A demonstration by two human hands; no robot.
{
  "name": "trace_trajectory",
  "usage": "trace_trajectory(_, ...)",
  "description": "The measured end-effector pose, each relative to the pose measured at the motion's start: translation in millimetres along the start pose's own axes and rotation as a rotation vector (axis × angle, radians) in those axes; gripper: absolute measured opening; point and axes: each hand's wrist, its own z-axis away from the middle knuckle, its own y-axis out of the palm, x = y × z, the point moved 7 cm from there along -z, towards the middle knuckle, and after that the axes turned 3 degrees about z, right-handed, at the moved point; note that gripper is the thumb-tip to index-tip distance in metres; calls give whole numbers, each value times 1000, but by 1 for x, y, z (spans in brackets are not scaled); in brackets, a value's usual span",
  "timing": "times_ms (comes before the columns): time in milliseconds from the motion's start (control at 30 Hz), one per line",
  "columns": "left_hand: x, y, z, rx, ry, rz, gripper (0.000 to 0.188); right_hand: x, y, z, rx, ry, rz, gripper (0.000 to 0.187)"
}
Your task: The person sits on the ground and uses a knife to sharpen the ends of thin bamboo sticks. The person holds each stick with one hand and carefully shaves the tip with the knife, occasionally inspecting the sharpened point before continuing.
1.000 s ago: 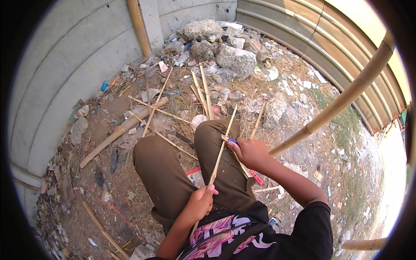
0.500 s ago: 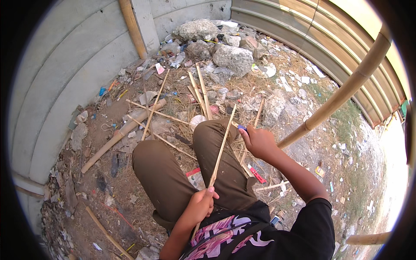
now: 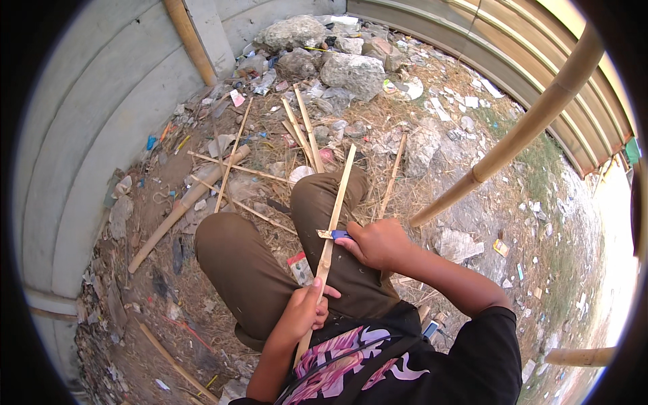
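Observation:
A split bamboo strip slants up over my thigh, its lower end against my shirt. My left hand is closed around its lower part, with the index finger stuck out to the right. In my right hand is a blue utility knife, gripped with the thumb along the handle. The knife's short blade lies across the strip about midway up, apparently touching it. My fingers hide most of the handle.
Several thin bamboo strips lie on the littered ground ahead, some crossing a thick bamboo pole. Another pole leans at the right. Rocks are piled at the back, between a concrete wall and a corrugated metal fence.
My right hand has come down and left with the knife, from beside the strip's upper end to its middle. The left hand still grips the strip. The view has shifted slightly.

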Motion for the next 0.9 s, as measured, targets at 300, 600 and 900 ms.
trace_trajectory(300, 2, 0, -2, -97, 59, -88, 55, -50, -6, -29, -262, 171, 208, 51)
trace_trajectory(600, 7, -5, 0, -85, 84, -141, 53, -37, -16, -28, -46, 99, 73, 52)
trace_trajectory(900, 4, -2, 1, -210, 194, -372, 52, -105, -20, -51, -110, 313, 163, 57)
